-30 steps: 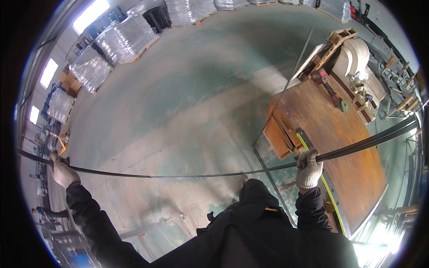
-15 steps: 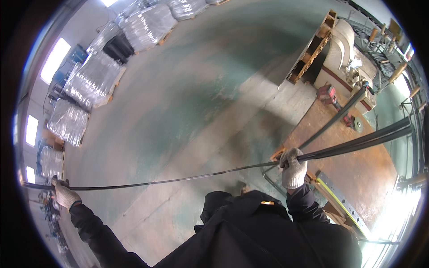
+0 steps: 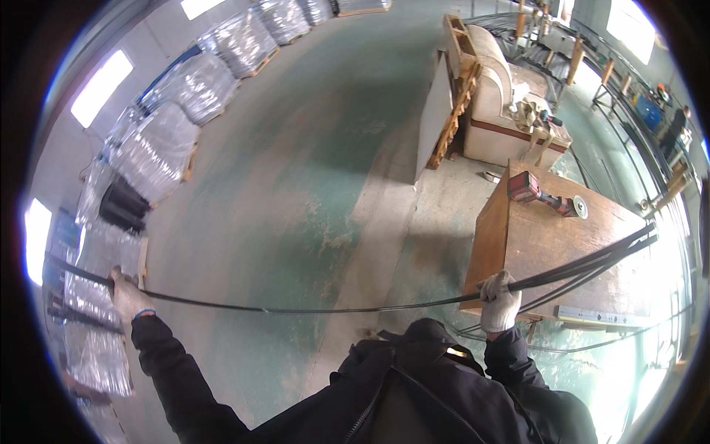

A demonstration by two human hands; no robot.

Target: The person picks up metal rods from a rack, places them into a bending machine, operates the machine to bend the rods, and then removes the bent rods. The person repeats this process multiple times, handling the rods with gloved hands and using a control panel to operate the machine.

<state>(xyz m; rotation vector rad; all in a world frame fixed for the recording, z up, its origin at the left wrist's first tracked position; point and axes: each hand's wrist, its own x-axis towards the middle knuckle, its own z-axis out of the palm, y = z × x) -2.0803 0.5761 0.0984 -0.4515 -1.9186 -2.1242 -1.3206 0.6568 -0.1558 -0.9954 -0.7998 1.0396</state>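
Observation:
A bundle of long thin black rods [image 3: 355,309] stretches across in front of me, sagging slightly between my hands. My left hand [image 3: 132,298], in a pale knit glove, is closed round it at the far left, and the rods run on past it. Also gloved, my right hand [image 3: 501,302] grips the bundle beside the near left corner of a brown wooden table [image 3: 584,237]. To the right of that hand the rods fan out slightly over the tabletop. Their far right ends blur into bright light.
A red-and-black cordless angle grinder [image 3: 547,198] lies on the table, and a long metal level [image 3: 600,317] is at its near edge. Behind stand a beige sofa [image 3: 484,137] and an upright wooden pallet [image 3: 457,111]. Wrapped pallet loads [image 3: 159,144] line the left wall. Another person [image 3: 674,133] is far right.
My view has turned, shifting the sofa and pallet leftward in the picture. The rod that angled apart over the table now lies with the others. Both hands keep their grip.

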